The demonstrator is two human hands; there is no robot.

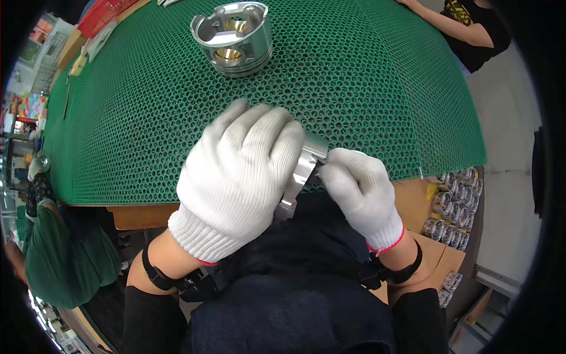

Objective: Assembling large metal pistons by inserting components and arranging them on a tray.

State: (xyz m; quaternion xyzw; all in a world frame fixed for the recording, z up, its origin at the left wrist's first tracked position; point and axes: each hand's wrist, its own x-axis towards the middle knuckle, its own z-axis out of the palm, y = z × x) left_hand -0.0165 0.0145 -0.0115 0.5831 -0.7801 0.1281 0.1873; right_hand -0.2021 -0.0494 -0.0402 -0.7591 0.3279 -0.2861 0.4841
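Note:
My left hand (239, 159), in a white knit glove, is wrapped over a shiny metal piston (303, 168) at the table's near edge. Most of that piston is hidden behind the glove. Against its right side, the gloved fingers of my right hand (361, 184) are pinched together. A small dark piece shows at those fingertips, too little of it to name. Farther off, a second silver piston (252, 64) stands on the green honeycomb mat (365, 88), with brass-coloured rings in its pin holes.
Rows of pistons (451, 203) sit on cardboard at the lower right. One person (471, 35) stands at the far right corner, another in green (71, 259) at the left. A red basket (103, 17) and a tool with a pale yellow handle (78, 65) lie along the far left edge.

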